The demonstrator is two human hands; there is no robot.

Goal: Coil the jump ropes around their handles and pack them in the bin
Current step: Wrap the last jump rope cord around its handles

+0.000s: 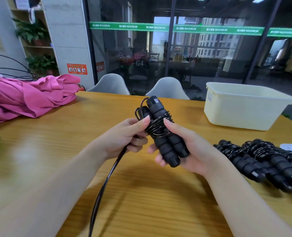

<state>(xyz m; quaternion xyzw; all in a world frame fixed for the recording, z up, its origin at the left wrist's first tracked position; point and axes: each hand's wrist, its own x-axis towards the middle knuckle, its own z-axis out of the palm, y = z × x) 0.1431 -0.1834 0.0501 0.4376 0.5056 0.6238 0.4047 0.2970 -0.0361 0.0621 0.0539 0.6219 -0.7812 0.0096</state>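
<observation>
Wood table [39,159] by glass wall [210,57]; hands wrap rope [107,182] on handles [165,134].

Two black foam handles [165,134] lie side by side, tilted, with black cord [107,182] wound around their middle and a loose length trailing down. Coiled jump ropes [261,159] lie at right, near the empty cream bin [244,115].
</observation>
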